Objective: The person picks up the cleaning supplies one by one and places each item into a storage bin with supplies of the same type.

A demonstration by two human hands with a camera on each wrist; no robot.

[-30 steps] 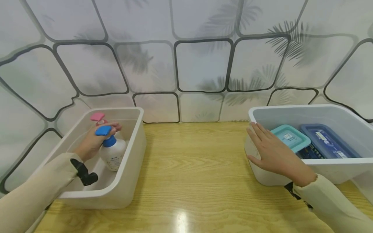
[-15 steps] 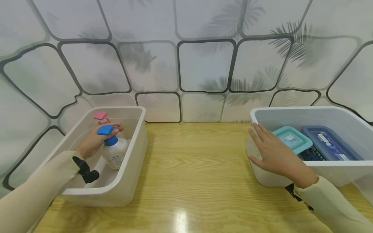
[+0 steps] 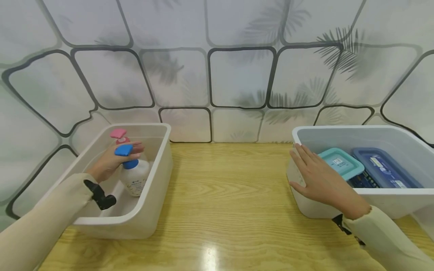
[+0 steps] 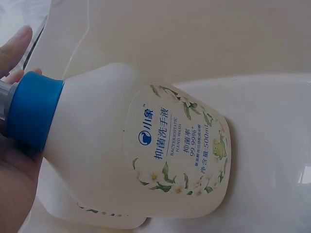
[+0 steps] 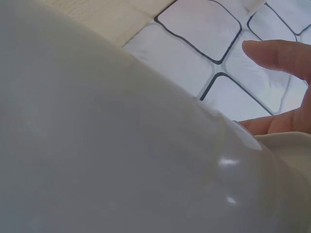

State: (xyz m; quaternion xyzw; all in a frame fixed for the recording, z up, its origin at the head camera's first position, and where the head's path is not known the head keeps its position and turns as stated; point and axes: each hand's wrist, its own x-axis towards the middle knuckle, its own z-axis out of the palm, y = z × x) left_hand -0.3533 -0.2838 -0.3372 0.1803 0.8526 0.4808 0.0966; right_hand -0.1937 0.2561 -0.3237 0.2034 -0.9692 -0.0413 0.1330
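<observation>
My left hand [image 3: 113,158] is inside the left white bin [image 3: 169,162], at the neck of a white hand wash bottle [image 3: 135,178] with a blue pump top. Its thumb and fingers extend past the pump neck without curling round it. The bottle stands upright in the bin; its printed label shows in the left wrist view. Behind it, a pink pump top [image 3: 118,133] belongs to a second bottle, mostly hidden by my hand. My right hand [image 3: 315,177] rests with straight fingers on the near left corner of the right white bin [image 3: 342,128].
The right bin holds a teal-lidded box [image 3: 340,163], a blue-lidded box [image 3: 386,169] and a dark patterned item [image 3: 364,180] partly beneath them. Both bins stand on a wooden table [image 3: 220,188]. A patterned wall [image 3: 240,79] rises behind it.
My left fingers and thumb have spread slightly apart at the pump neck. The bottle stays in place in the bin. My right hand keeps its place; the head view shifts a little.
</observation>
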